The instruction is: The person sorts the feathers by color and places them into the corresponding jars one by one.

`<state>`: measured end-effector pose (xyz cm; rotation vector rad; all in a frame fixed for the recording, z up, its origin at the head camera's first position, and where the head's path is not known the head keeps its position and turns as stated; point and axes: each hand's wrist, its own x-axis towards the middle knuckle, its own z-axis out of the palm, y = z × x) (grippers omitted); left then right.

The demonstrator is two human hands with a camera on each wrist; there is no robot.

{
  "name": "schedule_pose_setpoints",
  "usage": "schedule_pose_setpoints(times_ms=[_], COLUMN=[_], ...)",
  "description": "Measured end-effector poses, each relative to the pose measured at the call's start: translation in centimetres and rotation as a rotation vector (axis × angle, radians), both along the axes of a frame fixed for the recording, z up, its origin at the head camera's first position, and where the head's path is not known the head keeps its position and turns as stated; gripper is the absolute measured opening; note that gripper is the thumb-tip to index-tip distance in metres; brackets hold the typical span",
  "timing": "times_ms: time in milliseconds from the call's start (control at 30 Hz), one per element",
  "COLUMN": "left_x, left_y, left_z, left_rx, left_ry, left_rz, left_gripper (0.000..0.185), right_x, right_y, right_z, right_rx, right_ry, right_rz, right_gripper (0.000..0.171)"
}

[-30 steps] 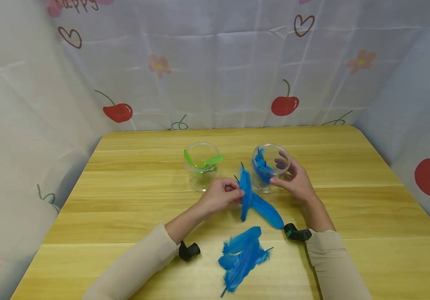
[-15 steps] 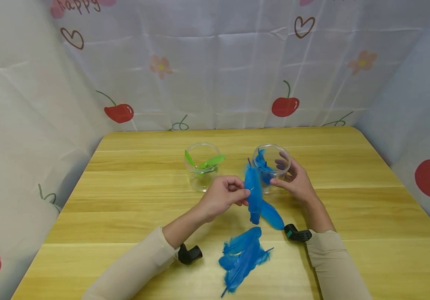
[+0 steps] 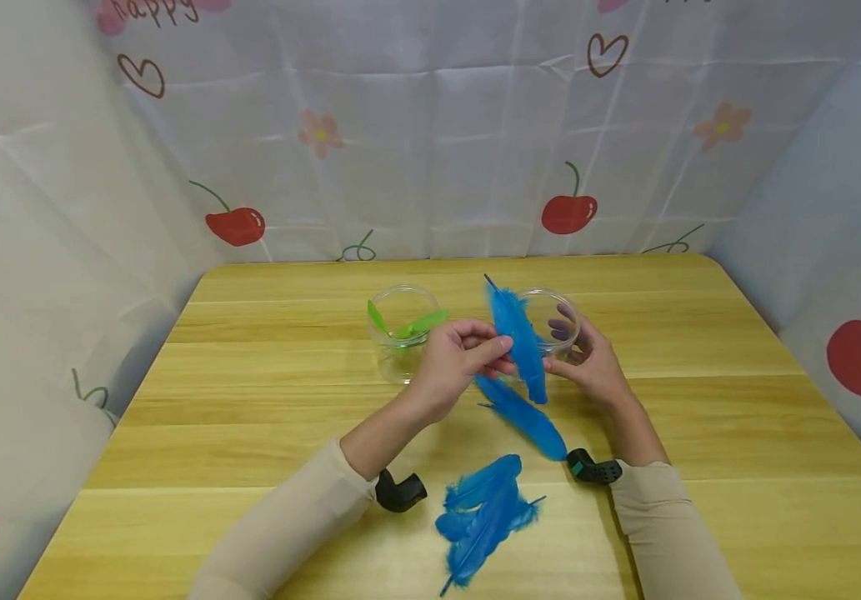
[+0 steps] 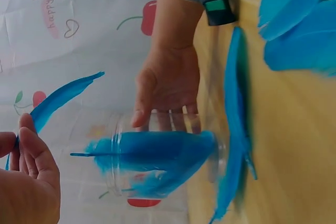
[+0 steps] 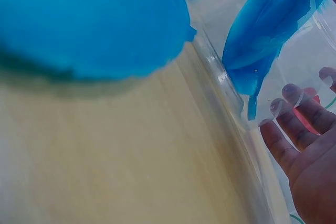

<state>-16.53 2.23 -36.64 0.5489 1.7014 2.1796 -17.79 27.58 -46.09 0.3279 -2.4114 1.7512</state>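
My left hand (image 3: 500,353) pinches a blue feather (image 3: 517,333) by its middle and holds it upright just in front of a clear jar (image 3: 559,310). In the left wrist view the left hand (image 4: 29,153) holds that feather (image 4: 60,97) above the jar (image 4: 163,163), which has blue feathers inside. My right hand (image 3: 563,357) grips the jar from the right side, fingers behind the glass. The right wrist view shows the right hand (image 5: 302,161) against the jar wall (image 5: 231,93), with a blue feather (image 5: 270,24) inside.
A second clear jar (image 3: 400,350) with green feathers stands to the left. One blue feather (image 3: 526,417) lies on the wooden table (image 3: 250,400) below the hands, and a pile of blue feathers (image 3: 483,517) lies nearer the front edge. Printed cloth walls surround the table.
My left hand has lifted the blue feather off the table and carried it up and right, to the jar's rim. The right hand and the jar have stayed in place.
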Motion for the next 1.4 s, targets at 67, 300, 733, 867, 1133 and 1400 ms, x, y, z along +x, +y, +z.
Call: schedule_pose_setpoints(times_ms=[67, 300, 733, 867, 1133, 1400], left_x=[-0.5, -2.3, -4.2, -4.7, -5.4, -5.2], left_y=[0.4, 1.8, 3.4, 3.8, 4.3, 4.1], left_z=[0.3, 0.8, 0.4, 0.3, 0.1, 0.1], left_rx=[0.014, 0.053, 0.032, -0.006, -0.087, -0.165], left_ry=[0.005, 0.007, -0.028, -0.052, -0.102, -0.039], left_rz=[0.034, 0.123, 0.151, 0.164, 0.105, 0.07], left_gripper=[0.014, 0.015, 0.014, 0.015, 0.02, 0.022], right_x=[0.0, -0.1, -0.1, 0.0, -0.2, -0.1], right_y=[0.0, 0.0, 0.0, 0.0, 0.0, 0.3], right_z=[0.1, 0.0, 0.0, 0.0, -0.1, 0.0], right_rx=[0.007, -0.015, -0.012, -0.012, -0.033, 0.0], right_ry=[0.002, -0.026, -0.024, -0.032, -0.032, -0.029], right_rz=[0.001, 0.012, 0.014, 0.012, 0.029, 0.014], right_gripper=[0.079, 0.081, 0.08, 0.08, 0.08, 0.082])
